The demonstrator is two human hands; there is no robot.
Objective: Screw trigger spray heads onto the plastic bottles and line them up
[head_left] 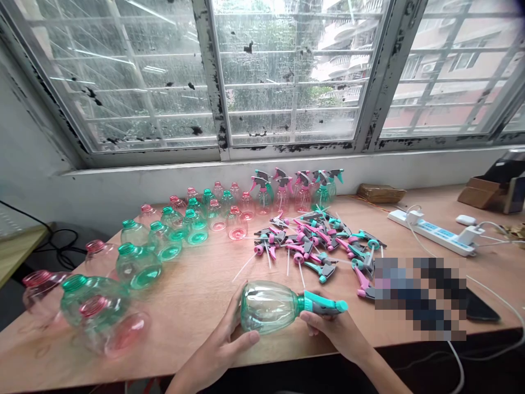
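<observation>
View: head, the only one.
Near edge: the desk (191, 295) is ended just below the held bottle (266, 309), with darkness seen beneath.
Back edge: the desk is bounded by a white wall (197, 174), with barred windows (287, 82) above.
Open room: bare wood is seen between the bottle rows and the heap, and in front of the left rows.
Left side: green bottles (139, 267) and pink bottles (98, 258) are stood upright in slanting rows, headless, run back toward the wall.
Back middle: sprayers (303, 198), pink and green, are grouped upright with heads fitted.
Way ahead: the space beyond the held bottle is filled by a heap of loose heads (301, 243), pink, green and grey, with thin tubes pointed several ways.
Right side: a power strip (435, 232) is set slantwise with plugs in it; a white case (466, 220), a packet (379, 193) and an open box (476, 191) are placed around it.
Near right: a black slab (482, 306) is partly covered by pixelation; what else is hidden there cannot be told.
Held bottle: it is kept on its side, green, base leftward, a green-grey head (324, 304) at its neck.
Left fingers (236, 302): curved around the base, thumb below.
Right fingers (308, 317): closed about the head's collar, beside the neck.
</observation>
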